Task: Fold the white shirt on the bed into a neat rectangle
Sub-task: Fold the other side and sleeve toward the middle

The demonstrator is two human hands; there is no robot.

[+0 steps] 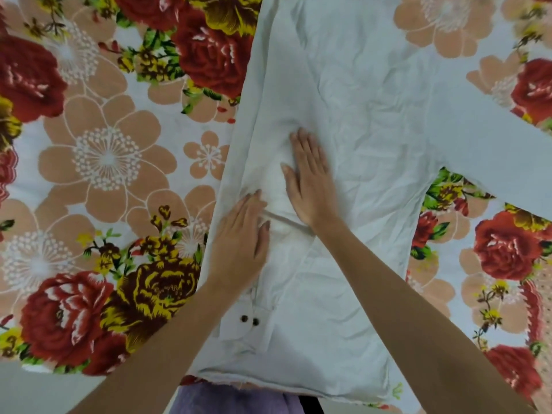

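White shirt point(343, 100) lies under both flat, open hands, left point(242, 237) and right point(310, 180), holding nothing; the sleeve point(268, 186) folded between them could bunch if pushed unevenly.

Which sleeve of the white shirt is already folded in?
The sleeve with the two dark buttons, lying folded over the shirt body under the left hand. The other sleeve sticks out flat across the flowery bedsheet, on the right.

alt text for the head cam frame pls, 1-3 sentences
Two bare hands, left hand and right hand, press flat on a white shirt spread over a floral bedsheet. One sleeve is folded in over the body, its buttoned cuff near the hem; the other sleeve still lies outstretched.
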